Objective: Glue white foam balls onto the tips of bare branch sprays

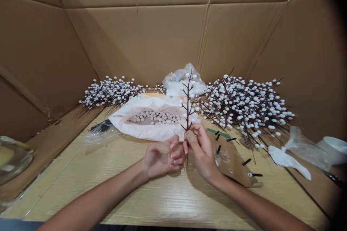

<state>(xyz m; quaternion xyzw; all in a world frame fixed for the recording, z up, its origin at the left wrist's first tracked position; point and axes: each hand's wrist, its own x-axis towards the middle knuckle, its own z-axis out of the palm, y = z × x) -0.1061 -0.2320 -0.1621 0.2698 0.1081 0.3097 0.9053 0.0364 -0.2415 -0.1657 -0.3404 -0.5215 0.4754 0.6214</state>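
Observation:
Upright in front of me stands a thin dark brown twig (188, 103), with white balls on some of its tips. My right hand (202, 149) pinches its lower stem between thumb and fingers. Just left of the stem, my left hand (165, 155) has its fingers curled in; whether anything small is in them is hidden. Tape-like tan wraps cover both thumbs. Behind my hands lies an open white bag (132, 131) holding many loose white balls (162, 117).
Piles of white-berried twigs lie at the back left (111, 92) and right (244, 104). A clear plastic bag (176, 83) sits between them. Brown paper (233, 162) with black strips lies right, near a white cup (336, 146). Cardboard walls (135, 39) surround the table.

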